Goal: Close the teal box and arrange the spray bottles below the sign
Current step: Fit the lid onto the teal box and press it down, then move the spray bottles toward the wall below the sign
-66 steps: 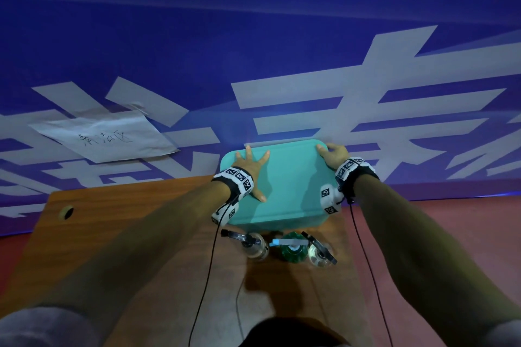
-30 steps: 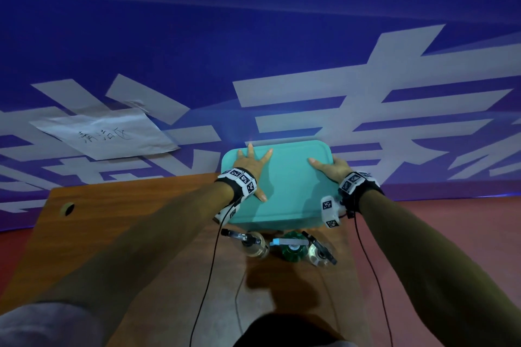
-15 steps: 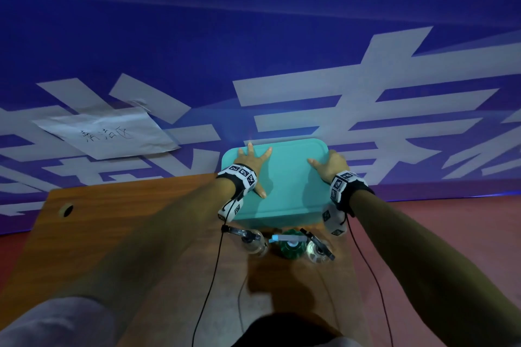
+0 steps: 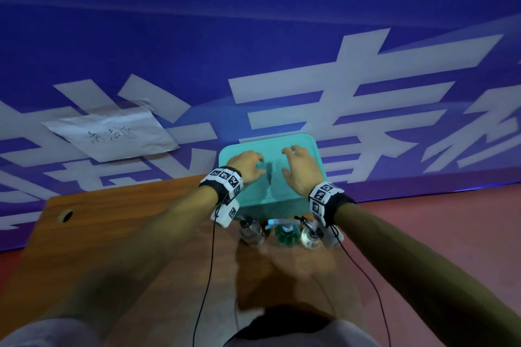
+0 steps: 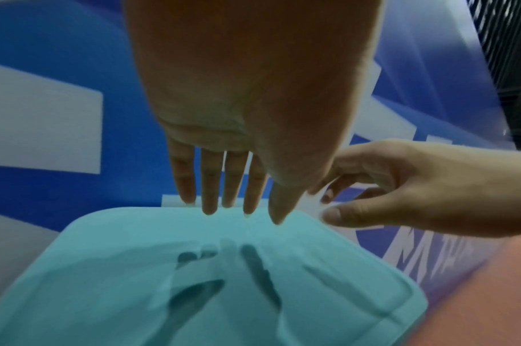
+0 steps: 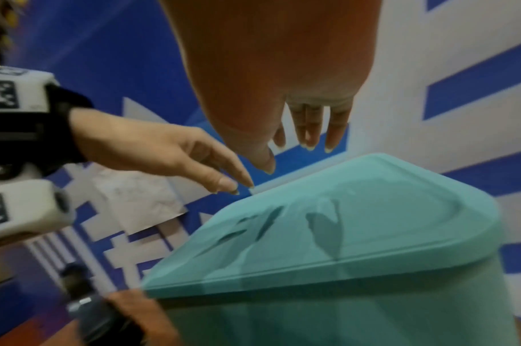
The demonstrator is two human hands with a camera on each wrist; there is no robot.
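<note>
The teal box (image 4: 282,204) stands at the table's far edge with its lid (image 4: 270,146) lying flat on top. My left hand (image 4: 244,167) and right hand (image 4: 299,169) hover side by side just over the lid's middle, fingers loose, holding nothing. In the left wrist view my left hand (image 5: 232,187) casts finger shadows on the lid (image 5: 223,292) below it. The right hand (image 6: 300,138) hangs above the lid (image 6: 357,222) likewise. Three spray bottles stand in a row before the box: a clear one (image 4: 251,231), a green one (image 4: 285,235), another clear one (image 4: 309,236). The paper sign (image 4: 112,135) is taped to the wall at left.
The wooden table (image 4: 127,234) has bare surface below the sign, left of the box, with a cable hole (image 4: 67,215) near its left corner. A blue banner wall (image 4: 253,36) rises right behind the box. Wrist cables (image 4: 208,276) trail across the table. Red floor (image 4: 423,234) lies to the right.
Both hands pressed flat on the lid's left and right parts before; now they have lifted off it and drawn in toward the middle, fingers relaxed. The lid stays down.
</note>
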